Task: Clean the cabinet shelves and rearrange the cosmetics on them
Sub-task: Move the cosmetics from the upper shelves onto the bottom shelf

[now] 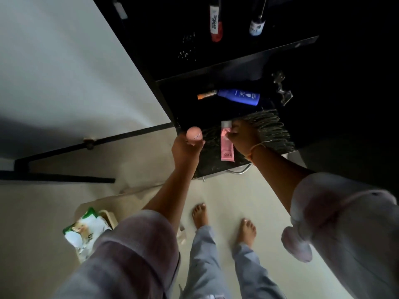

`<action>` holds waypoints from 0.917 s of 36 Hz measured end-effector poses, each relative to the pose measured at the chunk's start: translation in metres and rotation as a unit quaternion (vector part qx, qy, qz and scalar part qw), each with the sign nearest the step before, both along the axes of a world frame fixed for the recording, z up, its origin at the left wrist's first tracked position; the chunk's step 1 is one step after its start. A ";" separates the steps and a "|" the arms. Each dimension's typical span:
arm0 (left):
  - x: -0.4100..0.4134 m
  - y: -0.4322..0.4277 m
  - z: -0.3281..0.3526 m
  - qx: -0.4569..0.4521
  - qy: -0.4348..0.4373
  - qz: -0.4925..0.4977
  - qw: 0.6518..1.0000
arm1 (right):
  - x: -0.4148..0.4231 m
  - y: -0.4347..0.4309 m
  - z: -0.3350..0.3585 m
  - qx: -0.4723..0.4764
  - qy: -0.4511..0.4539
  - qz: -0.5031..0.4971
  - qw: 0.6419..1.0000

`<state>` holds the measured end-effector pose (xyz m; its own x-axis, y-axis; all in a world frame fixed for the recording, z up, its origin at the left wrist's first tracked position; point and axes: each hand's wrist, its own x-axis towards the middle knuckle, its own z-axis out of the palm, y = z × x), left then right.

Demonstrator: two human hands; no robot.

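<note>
Head view, looking down at the lower shelf (218,169) of a dark cabinet.

Left hand (186,151): clenched around a round pink container (194,133), held up at the shelf's front-left corner, clear of the surface.

Right hand (243,137): fingertips pinching the pink tube (227,143) near its cap end. Tube flat on the speckled shelf surface, long axis running front to back, cap toward the cabinet interior, crimped end toward the front edge. Directly beside the hand, on the thumb side; between the two hands but touching only the right.

Deeper in, well apart from both hands: blue bottle (239,97) lying on its side, long axis left-right, with an orange-tipped stick (206,94) just beside its neck. Fringed grey mat or cloth (272,128) under and behind the right hand; probably a liner, too dim to confirm.

Judgement: next move hinges on the tube. Right hand nearer and already on it; lifting along the front-back axis toward the body looks clearest. Left hand occupied, so unavailable without first setting the container down.
</note>
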<state>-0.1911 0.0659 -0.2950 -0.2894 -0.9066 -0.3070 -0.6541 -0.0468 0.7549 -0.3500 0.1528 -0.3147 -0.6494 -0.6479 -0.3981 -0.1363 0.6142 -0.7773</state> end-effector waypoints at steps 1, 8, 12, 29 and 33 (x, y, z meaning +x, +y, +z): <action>-0.001 -0.003 -0.004 0.005 0.004 0.000 1.000 | 0.002 -0.005 -0.004 0.002 -0.005 0.000 1.000; -0.002 -0.020 -0.021 -0.014 -0.007 -0.004 1.000 | 0.010 -0.025 -0.025 0.026 0.012 0.046 0.999; 0.002 -0.026 -0.024 -0.028 -0.006 -0.015 0.999 | 0.012 -0.032 -0.025 0.045 0.053 0.069 0.995; -0.001 -0.027 -0.031 0.000 0.022 -0.030 0.999 | 0.015 -0.034 -0.029 0.068 0.145 0.100 0.982; 0.003 -0.026 -0.030 -0.007 0.025 -0.033 0.999 | 0.017 -0.031 -0.025 0.066 0.153 0.087 0.982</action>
